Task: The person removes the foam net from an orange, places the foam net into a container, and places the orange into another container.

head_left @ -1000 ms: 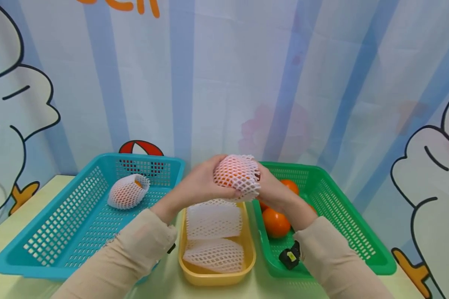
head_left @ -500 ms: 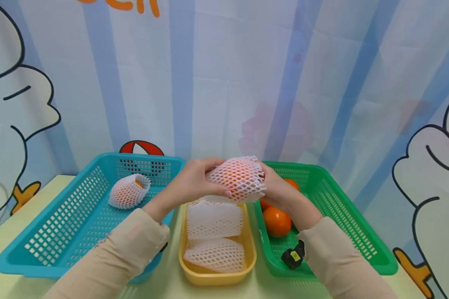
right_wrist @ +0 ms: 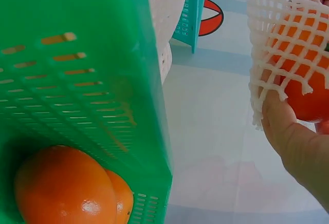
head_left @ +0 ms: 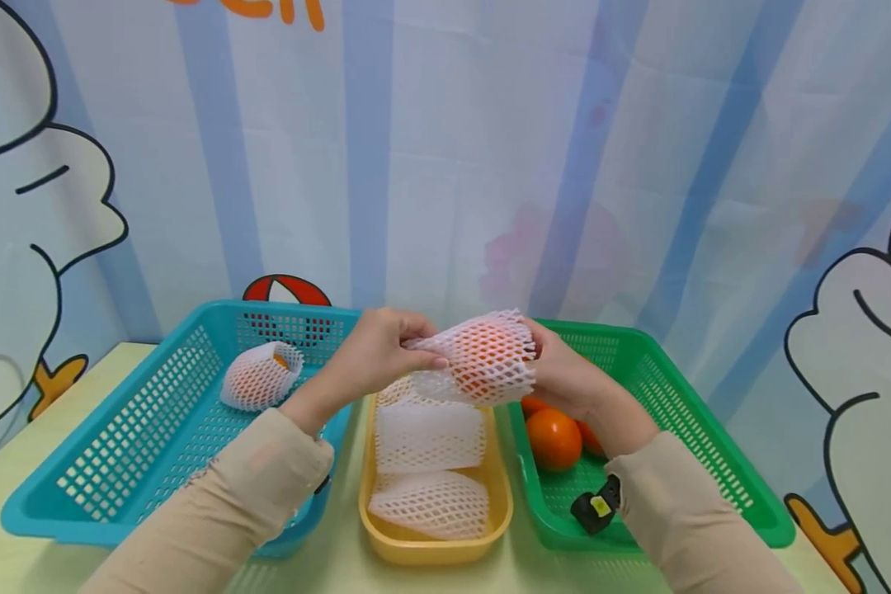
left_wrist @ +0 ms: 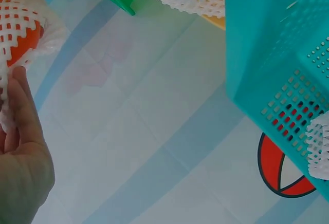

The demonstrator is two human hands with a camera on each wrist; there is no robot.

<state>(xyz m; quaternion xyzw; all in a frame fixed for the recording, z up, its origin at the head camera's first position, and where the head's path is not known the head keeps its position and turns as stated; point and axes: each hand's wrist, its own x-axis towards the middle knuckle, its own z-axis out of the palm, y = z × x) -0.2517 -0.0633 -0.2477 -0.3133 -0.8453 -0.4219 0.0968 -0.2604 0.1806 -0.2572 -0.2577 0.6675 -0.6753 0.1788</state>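
Note:
Over the yellow tray, both hands hold an orange [right_wrist: 308, 98] partly covered by a white foam net sleeve [head_left: 486, 355]. My left hand [head_left: 380, 351] pinches the gathered left end of the sleeve between thumb and fingers. At the sleeve's frayed right end, my right hand [head_left: 568, 371] grips the orange, its thumb against the net in the right wrist view. Below them, the yellow tray [head_left: 436, 553] holds several flat foam net sleeves [head_left: 431, 503]. Another orange in a net [head_left: 260, 378] lies in the blue basket [head_left: 67, 528] on the left.
A green basket [head_left: 713, 445] stands at right with several bare oranges [head_left: 553, 440] in it. On the right wrist sits a black strap device [head_left: 594, 507]. A striped cartoon curtain [head_left: 453, 165] hangs right behind the pale table [head_left: 327, 569].
My left hand has slid left off the orange to the sleeve's end, drawing it out to a longer shape. My right hand with the orange has shifted slightly right.

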